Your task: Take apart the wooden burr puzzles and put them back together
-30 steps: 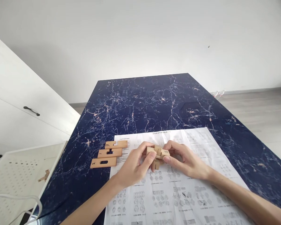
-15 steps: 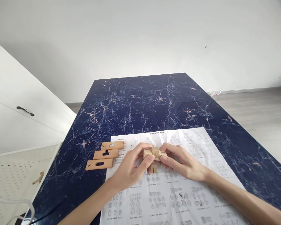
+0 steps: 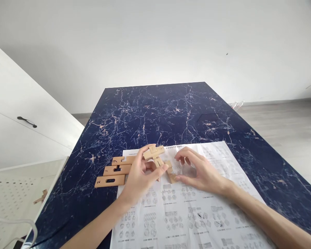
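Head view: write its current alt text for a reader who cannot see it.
A left hand holds joined wooden blocks over a printed sheet; the right hand, half open, has its thumb at or near the lowest block. Three flat wooden pieces marked 3, 1 and 2 lie by the sheet's left edge on a dark blue, marbled table.

Your left hand [image 3: 140, 176] hides part of the wooden block cluster [image 3: 158, 160] and the right end of plank 3 [image 3: 116, 160]. You can't tell whether your right hand [image 3: 200, 173] touches the cluster. Print on the paper sheet [image 3: 207, 205] is too small to read; the picture cuts off its near edge and the tabletop's [image 3: 155, 117].
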The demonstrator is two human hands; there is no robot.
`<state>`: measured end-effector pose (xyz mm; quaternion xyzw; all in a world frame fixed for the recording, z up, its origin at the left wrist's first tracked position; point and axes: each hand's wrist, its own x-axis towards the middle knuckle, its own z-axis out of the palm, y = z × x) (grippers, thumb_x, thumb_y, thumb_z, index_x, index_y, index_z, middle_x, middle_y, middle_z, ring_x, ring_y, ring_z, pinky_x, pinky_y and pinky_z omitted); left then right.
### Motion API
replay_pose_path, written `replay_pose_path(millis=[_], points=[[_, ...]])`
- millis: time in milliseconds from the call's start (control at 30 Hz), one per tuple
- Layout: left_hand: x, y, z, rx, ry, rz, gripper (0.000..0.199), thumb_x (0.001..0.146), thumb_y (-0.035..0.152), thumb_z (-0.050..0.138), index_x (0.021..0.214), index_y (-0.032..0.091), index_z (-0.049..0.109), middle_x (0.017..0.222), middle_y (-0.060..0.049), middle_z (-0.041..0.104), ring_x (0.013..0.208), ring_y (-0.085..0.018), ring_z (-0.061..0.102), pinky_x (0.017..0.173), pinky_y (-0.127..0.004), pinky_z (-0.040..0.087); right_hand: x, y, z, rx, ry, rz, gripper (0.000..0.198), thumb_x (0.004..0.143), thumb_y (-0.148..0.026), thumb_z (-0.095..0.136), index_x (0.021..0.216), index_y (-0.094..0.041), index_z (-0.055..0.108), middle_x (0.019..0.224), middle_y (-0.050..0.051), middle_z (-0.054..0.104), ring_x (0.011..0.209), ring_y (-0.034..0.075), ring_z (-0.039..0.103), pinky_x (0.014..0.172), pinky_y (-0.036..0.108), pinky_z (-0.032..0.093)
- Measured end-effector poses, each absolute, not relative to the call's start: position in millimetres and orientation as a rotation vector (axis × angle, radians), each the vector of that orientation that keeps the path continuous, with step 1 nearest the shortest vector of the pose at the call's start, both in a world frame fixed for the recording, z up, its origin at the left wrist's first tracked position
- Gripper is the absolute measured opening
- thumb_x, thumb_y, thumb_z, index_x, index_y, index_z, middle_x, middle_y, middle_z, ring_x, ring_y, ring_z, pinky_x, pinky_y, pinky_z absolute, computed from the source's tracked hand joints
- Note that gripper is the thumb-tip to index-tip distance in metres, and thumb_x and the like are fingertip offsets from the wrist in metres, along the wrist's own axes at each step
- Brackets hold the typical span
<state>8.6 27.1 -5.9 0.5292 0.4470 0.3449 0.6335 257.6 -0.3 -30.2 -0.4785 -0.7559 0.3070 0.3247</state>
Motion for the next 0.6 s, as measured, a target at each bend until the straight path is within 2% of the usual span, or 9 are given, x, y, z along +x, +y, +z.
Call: replay_pose_path(millis=[100,167,300,467,600], points=[[8.6,30.3,-6.1,1.186,1.033,0.872,0.065,0.093,0.042,0.085,0.146,0.028,0.049,0.106,-0.001,0.072,0.066,-0.011,0.059,0.063,-0.027,0.054,258.4,1.7,-33.5,-1.208,-2.105,0.707,0.070,0.089,-0.051,0.086,0.147,-0.029,0.055,0.143,0.015,0.059,0.126,0.036,0.063,0.104,0.057,0.058],[9.3,30.6,-4.5,1.177,1.028,0.875,0.065,0.093,0.041,0.084,0.146,0.028,0.049,0.108,-0.001,0.071,0.065,-0.009,0.058,0.063,-0.026,0.054,256.5,2.3,-35.8,-1.193,-2.155,0.702,0.077,0.086,-0.052,0.089,0.152,-0.031,0.054,0.144,0.016,0.057,0.132,0.040,0.060,0.108,0.062,0.056],[12.0,28.1,0.8,1.153,1.034,0.858,0.074,0.089,0.039,0.088,0.149,0.029,0.046,0.107,-0.001,0.070,0.066,-0.010,0.058,0.063,-0.026,0.055,252.3,1.9,-35.3,-1.159,-2.124,0.773,0.062,0.087,-0.045,0.089,0.140,-0.029,0.061,0.140,0.015,0.059,0.130,0.040,0.061,0.107,0.063,0.055],[11.8,26.4,1.5,1.187,1.037,0.841,0.075,0.090,0.043,0.087,0.150,0.029,0.045,0.105,-0.002,0.071,0.072,-0.013,0.062,0.064,-0.027,0.056,252.9,-0.1,-29.0,-1.202,-1.833,1.087,0.063,0.085,-0.034,0.090,0.136,-0.031,0.054,0.135,0.011,0.066,0.106,0.028,0.067,0.092,0.050,0.060],[10.1,26.4,-1.5,1.236,1.003,0.810,0.076,0.092,0.043,0.087,0.153,0.032,0.043,0.099,0.000,0.071,0.077,-0.016,0.064,0.066,-0.027,0.057,256.1,1.2,-28.1,-1.125,-1.599,1.267,0.063,0.086,-0.038,0.091,0.135,-0.030,0.052,0.122,0.008,0.065,0.103,0.026,0.067,0.090,0.047,0.060]])
